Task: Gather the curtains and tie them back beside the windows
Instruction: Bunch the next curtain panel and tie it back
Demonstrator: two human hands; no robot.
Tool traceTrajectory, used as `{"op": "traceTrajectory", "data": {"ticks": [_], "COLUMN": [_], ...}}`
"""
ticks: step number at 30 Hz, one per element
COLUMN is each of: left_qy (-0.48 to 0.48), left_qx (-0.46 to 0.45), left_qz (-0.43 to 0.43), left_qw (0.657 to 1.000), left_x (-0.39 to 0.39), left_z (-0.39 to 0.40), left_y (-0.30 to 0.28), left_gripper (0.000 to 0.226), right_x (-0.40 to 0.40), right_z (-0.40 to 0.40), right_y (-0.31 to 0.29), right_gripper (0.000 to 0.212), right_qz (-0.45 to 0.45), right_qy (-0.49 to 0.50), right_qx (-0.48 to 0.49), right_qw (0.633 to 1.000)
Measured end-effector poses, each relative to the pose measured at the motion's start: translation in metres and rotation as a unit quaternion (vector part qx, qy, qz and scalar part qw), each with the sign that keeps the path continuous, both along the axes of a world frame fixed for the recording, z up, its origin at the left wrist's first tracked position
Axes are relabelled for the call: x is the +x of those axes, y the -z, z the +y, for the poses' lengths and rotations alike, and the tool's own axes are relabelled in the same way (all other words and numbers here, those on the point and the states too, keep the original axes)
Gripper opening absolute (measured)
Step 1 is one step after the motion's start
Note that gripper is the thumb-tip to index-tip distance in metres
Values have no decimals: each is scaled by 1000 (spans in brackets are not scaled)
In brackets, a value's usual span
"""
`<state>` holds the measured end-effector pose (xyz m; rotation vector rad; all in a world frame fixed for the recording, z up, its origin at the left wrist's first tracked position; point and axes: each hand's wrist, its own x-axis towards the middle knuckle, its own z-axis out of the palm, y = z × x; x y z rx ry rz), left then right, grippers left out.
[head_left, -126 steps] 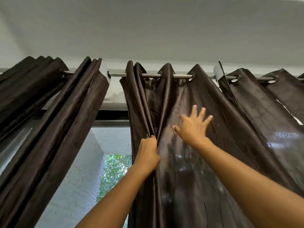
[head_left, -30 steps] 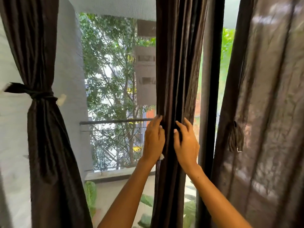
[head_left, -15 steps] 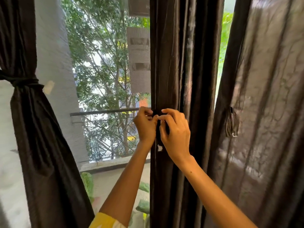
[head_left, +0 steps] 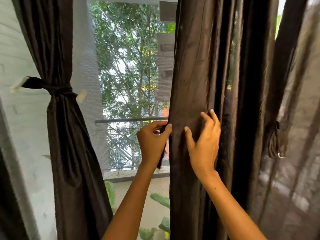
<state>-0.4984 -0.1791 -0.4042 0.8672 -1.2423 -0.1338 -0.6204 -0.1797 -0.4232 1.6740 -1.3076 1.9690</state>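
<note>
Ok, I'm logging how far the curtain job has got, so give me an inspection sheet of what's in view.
Surface: nothing seen; the work is at a window with a mesh screen.
Job's things: left curtain gathered and tied with a dark tie-back. Middle curtain gathered, not yet tied. Right curtain hangs loose, a tie-back dangling on it.
Clutter: nothing seen.
Grips: left hand pinches a dark strap at the middle curtain's edge; right hand rests open against its folds.
Cables: nothing seen.
Surroundings: balcony railing, trees, a building, potted leaves below.
</note>
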Motion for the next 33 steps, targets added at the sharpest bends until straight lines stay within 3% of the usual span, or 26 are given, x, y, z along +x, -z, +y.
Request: {"op": "traceTrajectory", "data": {"ticks": [4,7,10,19,23,25,27,30,33], "left_qy": [-22,-34,-52,-44,-1,-27,-57,-64,-60], "left_qx": [1,8,-6,-9,6,-2,-4,7,8], "left_qz": [10,8,-11,-49,-15,-33,-37,-25,-15], "left_qw": [1000,999,999,998,1000,999,998,998,998], "left_x": [6,13,15,18,23,25,30,36,41], "left_z": [0,-4,-5,7,12,11,9,6,6], "left_y": [-3,-2,1,6,4,2,0,-1,-2], "left_gripper": [15,13,13,13,13,3,9,6,5], "right_x": [1,4,14,48,55,53,49,38,31], "right_z": [-2,-4,-6,-9,-9,-12,-16,-29,-45], "right_y": [-4,-2,6,25,27,25,23,19,14], "right_gripper": [72,57,38,49,36,38,40,47,89], "right_qz": [-55,-56,-21,82,149,165,113,-53,-131], "right_qy": [-34,-25,-34,-88,-107,-137,-168,-119,-132], "right_qx": [38,17,-11,6,15,23,23,11,101], "right_qw": [997,998,999,993,983,976,979,991,977]}}
